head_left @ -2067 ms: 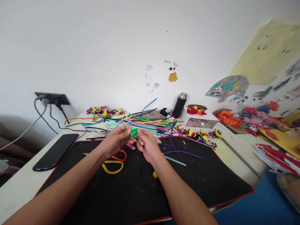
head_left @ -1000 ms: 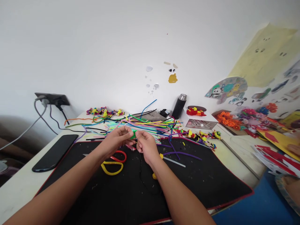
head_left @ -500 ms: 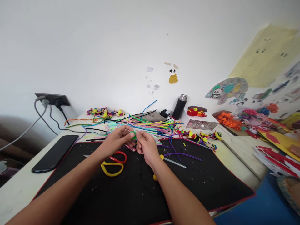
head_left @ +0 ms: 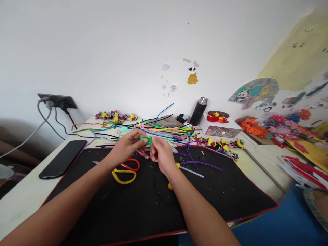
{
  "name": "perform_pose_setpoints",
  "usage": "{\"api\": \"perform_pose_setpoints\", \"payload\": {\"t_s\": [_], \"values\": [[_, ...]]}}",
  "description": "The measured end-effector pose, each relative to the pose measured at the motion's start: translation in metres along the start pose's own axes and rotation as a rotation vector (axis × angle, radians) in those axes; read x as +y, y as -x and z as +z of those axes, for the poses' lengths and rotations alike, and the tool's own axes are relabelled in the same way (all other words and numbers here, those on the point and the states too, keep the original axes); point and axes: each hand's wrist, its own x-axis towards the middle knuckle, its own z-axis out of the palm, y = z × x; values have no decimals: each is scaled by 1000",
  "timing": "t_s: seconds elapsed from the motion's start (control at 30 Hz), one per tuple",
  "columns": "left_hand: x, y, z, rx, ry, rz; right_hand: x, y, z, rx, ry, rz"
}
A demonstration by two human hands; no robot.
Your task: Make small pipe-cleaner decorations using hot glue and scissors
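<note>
Black mat (head_left: 123, 215) lies on the table; both forearms reach across it. Thin black strand (head_left: 155, 184) curves over the mat below the right hand (head_left: 162, 154). Scissors (head_left: 124, 182), one loop yellow and one red, lie partly under the left forearm. Phone (head_left: 63, 159) rests left of the mat.

Green piece (head_left: 146, 140) is above the mat's far part, between the two hands. Left hand (head_left: 130, 146): fingers curled, nearly closed, thumb pressing the piece. Right hand: thumb and forefinger drawn close together at the piece's right end; cannot tell whether they grip it or only touch.

Purple stem (head_left: 205, 162) and clear stick (head_left: 192, 172) lie right of the right hand. Beyond the hands: heap of coloured stems (head_left: 166, 132), then white box (head_left: 234, 128) bearing a red-and-yellow figure (head_left: 217, 118). Black bottle (head_left: 199, 112) is near the wall (head_left: 123, 54).
</note>
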Motion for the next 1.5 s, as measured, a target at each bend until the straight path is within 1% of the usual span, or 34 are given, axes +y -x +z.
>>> {"api": "perform_pose_setpoints", "payload": {"t_s": [0.07, 0.33, 0.6, 0.73, 0.8, 0.9, 0.97, 1.0, 1.07, 1.17, 1.27, 1.37, 1.5], "values": [[0, -1, -1, 4, 17, -5, -1, 0, 0, -1, 3, -9], [-5, -1, -1, -43, 45, -30, 2, 0, 1, 20, 26, 23], [-5, 0, 0, -35, 59, -66, 4, 1, 1, 7, 50, 10], [-4, -2, -3, -36, 26, -49, 1, 1, 2, 15, 60, 11], [-1, -3, -10, 4, 11, -22, -2, 2, 2, 27, 50, 9], [6, -5, -23, 168, 55, 38, -3, 4, 3, 13, 103, -14], [13, -5, -31, 282, 119, 70, 1, 7, 6, -58, 205, -37], [16, -6, -35, 318, 153, 77, 4, 9, 8, -117, 274, -44], [21, -6, -39, 349, 201, 80, 12, 14, 14, -231, 434, -67], [26, -6, -41, 345, 239, 87, 21, 23, 24, -369, 864, -176], [30, -5, -42, 333, 278, 99, 22, 29, 33, -484, 1239, -270], [35, -4, -45, 309, 314, 103, 18, 31, 40, -545, 1484, -307], [44, -1, -47, 287, 368, 129, 14, 33, 51, -592, 1722, -252]]}}
